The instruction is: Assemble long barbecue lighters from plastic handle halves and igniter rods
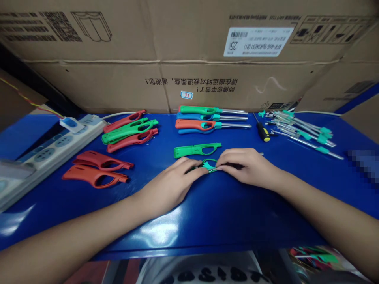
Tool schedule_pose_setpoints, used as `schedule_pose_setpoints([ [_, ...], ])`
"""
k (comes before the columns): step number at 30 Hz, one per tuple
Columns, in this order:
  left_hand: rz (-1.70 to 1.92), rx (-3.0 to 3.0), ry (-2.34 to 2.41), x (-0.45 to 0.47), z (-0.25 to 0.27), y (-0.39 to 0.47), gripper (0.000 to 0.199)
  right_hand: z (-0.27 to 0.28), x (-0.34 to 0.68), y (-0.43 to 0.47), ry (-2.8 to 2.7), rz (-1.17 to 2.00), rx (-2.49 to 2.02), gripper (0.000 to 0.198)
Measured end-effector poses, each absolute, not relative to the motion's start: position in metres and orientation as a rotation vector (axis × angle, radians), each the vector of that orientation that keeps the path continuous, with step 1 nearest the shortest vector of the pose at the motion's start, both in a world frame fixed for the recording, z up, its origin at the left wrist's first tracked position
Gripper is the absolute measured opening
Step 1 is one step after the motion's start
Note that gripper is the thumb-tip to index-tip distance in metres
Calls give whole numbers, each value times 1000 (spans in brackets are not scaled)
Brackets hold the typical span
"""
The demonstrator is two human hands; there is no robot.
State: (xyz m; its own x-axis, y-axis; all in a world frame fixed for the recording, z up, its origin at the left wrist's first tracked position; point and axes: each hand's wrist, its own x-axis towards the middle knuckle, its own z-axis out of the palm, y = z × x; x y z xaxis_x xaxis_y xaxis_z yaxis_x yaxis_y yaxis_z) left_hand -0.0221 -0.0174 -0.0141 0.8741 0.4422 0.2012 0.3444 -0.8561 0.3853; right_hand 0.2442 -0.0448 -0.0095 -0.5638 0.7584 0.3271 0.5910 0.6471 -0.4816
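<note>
Between both hands is a green lighter shell half with a turquoise trigger (210, 165), partly covered by fingers. My left hand (174, 179) is closed on its left side, thumb and fingers pinching near the trigger. My right hand (247, 165) pinches its right end with thumb and index finger. A short metallic tip shows beyond my right knuckles; how it joins the shell is hidden. Just behind my hands lies a loose green shell half (197, 150), hollow side up. Farther back, put-together lighters (197, 124) in green, blue and orange lie side by side, their metal tubes pointing right.
Red, orange and green shell pieces (130, 132) lie at the left, beside a white power strip (56, 152). Back right are a black-and-yellow screwdriver (263, 131) and a pile of metal tubes with turquoise triggers (304, 128). A large cardboard box (118, 83) walls the table's rear.
</note>
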Motion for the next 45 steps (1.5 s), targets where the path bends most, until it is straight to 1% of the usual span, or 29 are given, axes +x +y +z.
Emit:
schedule_pose_setpoints([
  [6,416,2721,583,-23,-14,-17,42,-12,244,-45,-2399,398,-1023,16],
  [12,411,2749,580,-23,-14,-16,40,-4,246,-53,-2596,28,-993,23],
  [15,399,2753,575,-22,-13,-16,41,0,246,-56,-2662,-69,-987,25],
  [17,396,2748,580,-22,-12,-16,42,2,245,-58,-2682,-80,-1008,26],
  [23,426,2694,571,-22,-13,-16,39,4,242,-62,-2656,-23,-1094,26],
  [31,519,2663,531,-22,-17,-14,35,3,247,-61,-2534,282,-1122,22],
  [34,519,2659,530,-22,-18,-13,35,4,246,-61,-2565,258,-1140,23],
  [38,499,2659,551,-21,-16,-13,33,6,243,-64,-2653,126,-1157,27],
  [40,487,2654,559,-21,-15,-14,33,7,243,-64,-2656,133,-1170,27],
  [45,493,2653,562,-21,-14,-15,34,9,239,-63,-2489,476,-1231,25],
])
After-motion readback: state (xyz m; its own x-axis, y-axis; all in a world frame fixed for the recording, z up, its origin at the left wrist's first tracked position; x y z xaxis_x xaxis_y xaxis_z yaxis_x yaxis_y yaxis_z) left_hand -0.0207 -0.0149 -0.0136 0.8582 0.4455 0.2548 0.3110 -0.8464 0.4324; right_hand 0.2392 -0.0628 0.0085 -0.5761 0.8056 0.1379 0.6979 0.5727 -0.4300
